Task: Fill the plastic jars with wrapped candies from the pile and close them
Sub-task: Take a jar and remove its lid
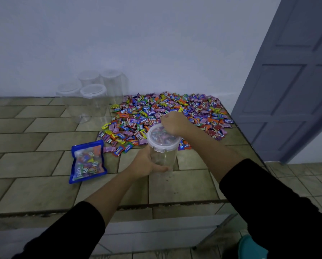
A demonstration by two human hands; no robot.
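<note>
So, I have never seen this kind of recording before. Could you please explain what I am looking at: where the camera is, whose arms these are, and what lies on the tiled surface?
There is no machine here. A person wears one camera on the head, so you look forward and down along their own arms in black sleeves.

The left hand grips the side of a clear plastic jar. The right hand rests on the jar's translucent clip-on lid. The jar looks empty; the colours in the lid seem to be candies seen through it.

On the tiled counter lies a big pile of colourful wrapped candies. A blue candy bag lies on its left. Four more clear lidded jars stand by the wall. On the right is a grey door.
</note>
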